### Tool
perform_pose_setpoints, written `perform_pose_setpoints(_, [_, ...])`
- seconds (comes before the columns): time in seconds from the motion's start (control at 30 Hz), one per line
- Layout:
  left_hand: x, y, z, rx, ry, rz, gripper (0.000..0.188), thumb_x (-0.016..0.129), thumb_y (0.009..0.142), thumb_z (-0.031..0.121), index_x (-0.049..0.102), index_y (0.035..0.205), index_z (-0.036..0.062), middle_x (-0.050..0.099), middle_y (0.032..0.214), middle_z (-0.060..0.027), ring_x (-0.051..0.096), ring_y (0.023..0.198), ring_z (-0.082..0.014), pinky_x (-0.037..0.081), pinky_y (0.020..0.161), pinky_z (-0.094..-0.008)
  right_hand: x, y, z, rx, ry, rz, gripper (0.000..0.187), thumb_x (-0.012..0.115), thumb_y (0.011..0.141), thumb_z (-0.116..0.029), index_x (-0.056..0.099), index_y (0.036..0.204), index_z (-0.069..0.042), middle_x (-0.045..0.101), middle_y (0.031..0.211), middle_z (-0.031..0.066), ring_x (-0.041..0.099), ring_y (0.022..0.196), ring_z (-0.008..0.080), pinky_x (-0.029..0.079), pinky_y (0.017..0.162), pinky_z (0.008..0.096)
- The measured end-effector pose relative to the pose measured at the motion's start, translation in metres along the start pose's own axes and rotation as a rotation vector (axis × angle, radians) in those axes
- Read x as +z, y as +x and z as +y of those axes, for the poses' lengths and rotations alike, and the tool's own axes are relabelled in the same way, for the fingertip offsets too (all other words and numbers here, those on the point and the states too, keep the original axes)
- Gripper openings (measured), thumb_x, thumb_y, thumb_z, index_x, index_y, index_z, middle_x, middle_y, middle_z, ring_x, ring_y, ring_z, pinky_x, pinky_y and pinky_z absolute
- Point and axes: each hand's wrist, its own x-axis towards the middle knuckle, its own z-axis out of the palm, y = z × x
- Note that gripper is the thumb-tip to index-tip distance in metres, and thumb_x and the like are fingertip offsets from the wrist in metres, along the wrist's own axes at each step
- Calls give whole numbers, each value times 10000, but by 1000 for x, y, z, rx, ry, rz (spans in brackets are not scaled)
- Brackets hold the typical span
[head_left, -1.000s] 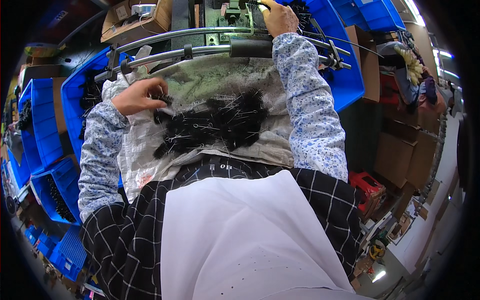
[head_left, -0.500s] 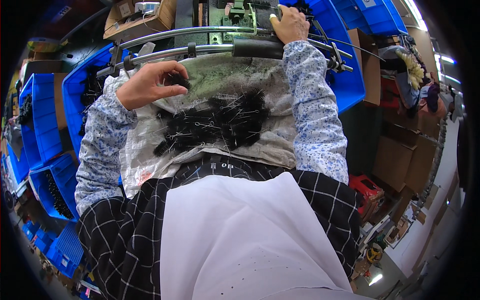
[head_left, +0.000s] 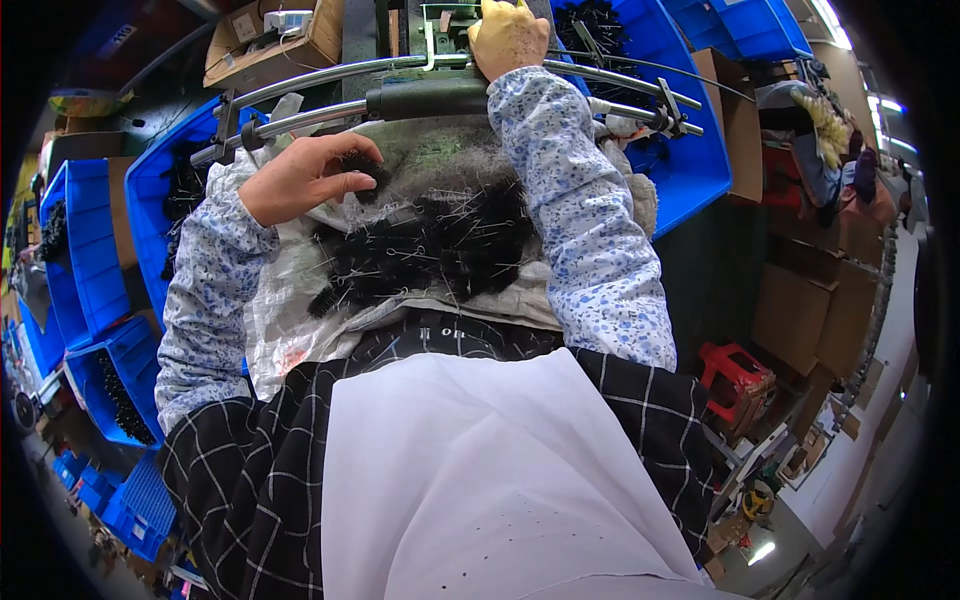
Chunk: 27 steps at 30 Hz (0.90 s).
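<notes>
My left hand (head_left: 308, 180) is closed around a small bristly black brush (head_left: 362, 176), its thumb and fingers pinching it above the left side of the lap. Beneath lies a heap of black wire brushes (head_left: 430, 240) with looped wire ends, spread on a whitish woven sack (head_left: 280, 320). At the top edge my right hand (head_left: 508, 42) is curled over part of the machine (head_left: 450, 50); its fingertips and whatever they grip are hidden. Just below that hand, a black sleeve (head_left: 425, 95) sits on the front metal rail.
Two curved metal rails (head_left: 300, 85) cross in front of me. Blue bins with black brushes stand at the left (head_left: 150, 190) and at the right (head_left: 690, 150). A cardboard box (head_left: 270, 50) sits at the back left. A red stool (head_left: 735, 380) stands at the lower right.
My right hand has moved left along the machine, and the black sleeve has shifted left on the rail. My left hand stays nearly in place, holding the brush.
</notes>
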Motion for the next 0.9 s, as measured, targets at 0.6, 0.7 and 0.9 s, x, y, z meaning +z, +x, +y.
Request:
perform_pose_setpoints(0.6, [-9,-5,-7,15,-213,15,289,587,895,163,522,1138,18,558,831,-2,556,718,-62,493,680,-213,-5,23,131,19,105,-201,225,547,824,-245,681,927,-95,643,920,151,600,904,338,476,792,419])
perform_pose_setpoints(0.7, [-7,-7,-4,27,-209,31,294,590,895,168,521,1138,19,551,842,-3,547,724,-60,488,691,-210,-50,33,123,182,-140,-322,274,518,867,-360,665,1061,-235,648,1026,118,629,927,306,492,816,417])
perform_pose_setpoints(0.9, [5,11,6,105,-246,29,302,613,877,140,523,1144,31,563,897,-23,552,756,-61,481,692,-211,-115,-7,93,17,-30,51,222,579,839,-205,644,1045,-157,645,908,115,626,834,266,502,754,395])
